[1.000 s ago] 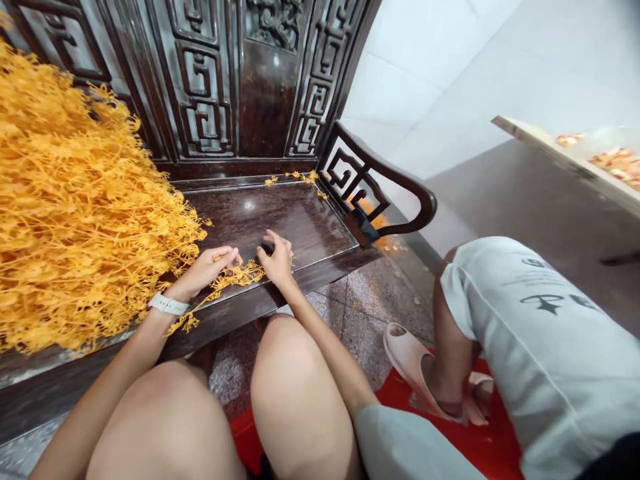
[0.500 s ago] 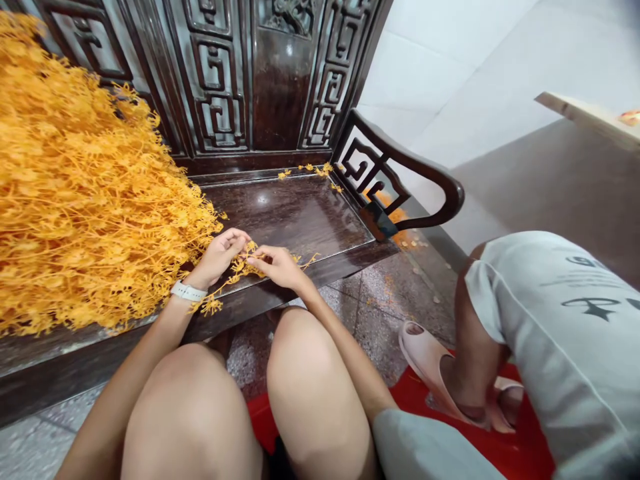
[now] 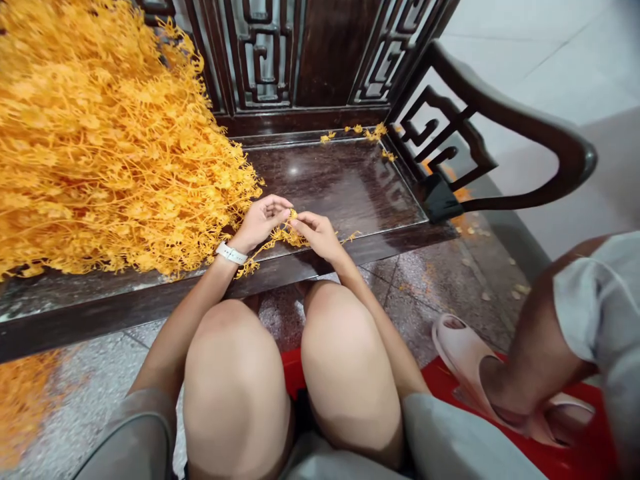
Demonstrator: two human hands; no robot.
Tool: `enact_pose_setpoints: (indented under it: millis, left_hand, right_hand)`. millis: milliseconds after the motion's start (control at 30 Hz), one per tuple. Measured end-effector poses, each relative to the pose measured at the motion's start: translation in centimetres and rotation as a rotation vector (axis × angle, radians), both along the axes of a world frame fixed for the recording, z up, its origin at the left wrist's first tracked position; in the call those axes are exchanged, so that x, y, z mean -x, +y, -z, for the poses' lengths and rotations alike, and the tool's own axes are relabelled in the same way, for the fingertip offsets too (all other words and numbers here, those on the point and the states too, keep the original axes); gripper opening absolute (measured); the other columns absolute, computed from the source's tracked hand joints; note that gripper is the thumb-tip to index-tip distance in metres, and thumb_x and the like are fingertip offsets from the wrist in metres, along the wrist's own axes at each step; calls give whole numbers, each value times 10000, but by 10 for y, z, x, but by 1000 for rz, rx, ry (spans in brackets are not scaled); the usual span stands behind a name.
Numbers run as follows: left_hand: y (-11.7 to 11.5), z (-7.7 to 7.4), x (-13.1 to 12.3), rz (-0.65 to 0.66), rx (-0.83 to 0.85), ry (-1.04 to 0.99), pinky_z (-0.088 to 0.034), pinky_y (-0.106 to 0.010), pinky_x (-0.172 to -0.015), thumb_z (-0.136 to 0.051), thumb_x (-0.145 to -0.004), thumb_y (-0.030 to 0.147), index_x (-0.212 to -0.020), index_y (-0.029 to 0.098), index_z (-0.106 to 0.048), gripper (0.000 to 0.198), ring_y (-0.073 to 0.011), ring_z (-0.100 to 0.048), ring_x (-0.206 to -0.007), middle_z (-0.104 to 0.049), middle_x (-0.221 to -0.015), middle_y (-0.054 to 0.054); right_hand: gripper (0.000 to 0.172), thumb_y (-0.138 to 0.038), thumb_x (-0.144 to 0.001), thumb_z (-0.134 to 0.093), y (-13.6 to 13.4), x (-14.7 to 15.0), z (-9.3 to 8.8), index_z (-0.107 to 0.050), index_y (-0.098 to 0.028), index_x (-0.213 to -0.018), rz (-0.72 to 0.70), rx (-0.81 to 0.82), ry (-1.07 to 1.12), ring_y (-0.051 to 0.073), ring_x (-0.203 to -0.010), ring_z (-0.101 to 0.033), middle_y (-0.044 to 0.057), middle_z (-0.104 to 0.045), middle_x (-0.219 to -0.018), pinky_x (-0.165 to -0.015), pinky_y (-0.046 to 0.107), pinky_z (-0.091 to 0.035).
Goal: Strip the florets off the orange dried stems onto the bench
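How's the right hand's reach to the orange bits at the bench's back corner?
Likely yes: the right hand is over the dark wooden bench seat, with nothing between it and the orange bits, though its fingers are on a sprig.

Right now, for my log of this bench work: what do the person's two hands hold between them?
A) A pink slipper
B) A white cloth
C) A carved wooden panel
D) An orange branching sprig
D. A thin orange sprig runs between the fingers of the left hand and the right hand, beside the large orange heap on the dark wooden bench.
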State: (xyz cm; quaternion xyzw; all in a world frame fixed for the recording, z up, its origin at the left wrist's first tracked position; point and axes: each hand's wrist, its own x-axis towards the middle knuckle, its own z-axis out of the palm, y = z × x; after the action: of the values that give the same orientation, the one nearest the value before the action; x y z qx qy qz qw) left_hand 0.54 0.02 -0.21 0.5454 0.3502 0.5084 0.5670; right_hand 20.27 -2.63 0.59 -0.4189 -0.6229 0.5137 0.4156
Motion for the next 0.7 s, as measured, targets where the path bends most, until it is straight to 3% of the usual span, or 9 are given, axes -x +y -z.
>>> enact_pose_setpoints:
  millis: [233, 367, 533, 700]
  left_hand:
    - [2, 2, -3, -47, 27, 45, -504, -250, -728, -989, -710, 685, -1021, 187, -677, 665, -123, -643, -743, -685, -813, 13]
    - [1, 2, -4, 91, 51, 169, -498, -270, -729, -863, -752, 846, -875, 152, -719, 719, -133, -617, -745, -716, -819, -30]
    - [-1, -1, -6, 205, 85, 207, -508, -281, -749, -898, -749, 791, -929, 128, -836, 690, -144, -639, -751, -799, -877, -69]
    - [-3, 3, -10, 218, 31, 240, -493, -279, -727, -887, -762, 772, -888, 128, -873, 656, -149, -629, -734, -816, -859, -72]
  right_hand:
    - [461, -622, -772, -952, 4, 6, 7, -765, -217, -888, 79, 51, 184, 146, -779, -596, -7, -731, -841, -758, 288, -494]
    - [422, -566, -780, -956, 2, 5, 4, -707, -241, -878, 137, 211, 351, 132, -777, -602, -26, -701, -851, -727, 256, -506]
    - [380, -456, -794, -948, -2, 4, -1, -633, -247, -837, 193, 327, 512, 124, -798, -578, -45, -631, -852, -752, 235, -520]
    - [329, -426, -851, -903, -2, 9, -2, -627, -248, -864, 223, 357, 576, 143, -879, -630, -21, -692, -938, -828, 255, -548]
